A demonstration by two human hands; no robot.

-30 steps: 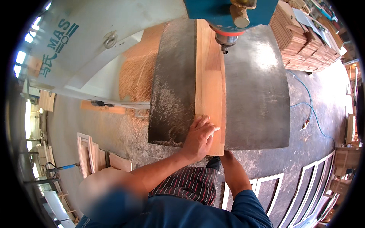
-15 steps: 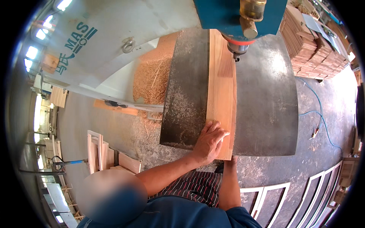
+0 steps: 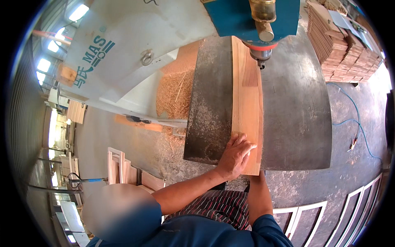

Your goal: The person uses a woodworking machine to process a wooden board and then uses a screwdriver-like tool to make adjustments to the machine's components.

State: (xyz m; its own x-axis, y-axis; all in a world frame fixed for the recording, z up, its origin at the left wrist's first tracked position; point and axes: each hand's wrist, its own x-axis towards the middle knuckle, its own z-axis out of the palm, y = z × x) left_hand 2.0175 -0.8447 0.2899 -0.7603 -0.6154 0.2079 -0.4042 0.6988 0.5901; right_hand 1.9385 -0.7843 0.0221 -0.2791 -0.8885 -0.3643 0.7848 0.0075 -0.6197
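Observation:
A long wooden board [image 3: 247, 115] lies lengthwise on a dark metal machine table [image 3: 294, 123], its near end jutting slightly past the table's front edge. My left hand [image 3: 235, 158] rests on top of the board close to that end, fingers bent and gripping it, thumb pointing right. My right forearm reaches up to the same end, but the right hand is hidden beneath the board and table edge, so its fingers do not show. Above the board's far right edge hangs a machine spindle [image 3: 261, 54] with a small cutter [image 3: 262, 65] at its tip.
The machine's pale arm [image 3: 135, 45] spans the upper left, beside a heap of wood shavings [image 3: 175, 96]. Stacked wooden strips [image 3: 343, 49] stand at far right. A blue hose [image 3: 359, 123] trails over the floor. Wooden frames [image 3: 304, 218] lie at lower right, wood pieces [image 3: 129, 171] at left.
The whole view has shifted, so the table, board and machine appear farther right. My left hand keeps its place on the board, and the board's near end still overhangs the table edge.

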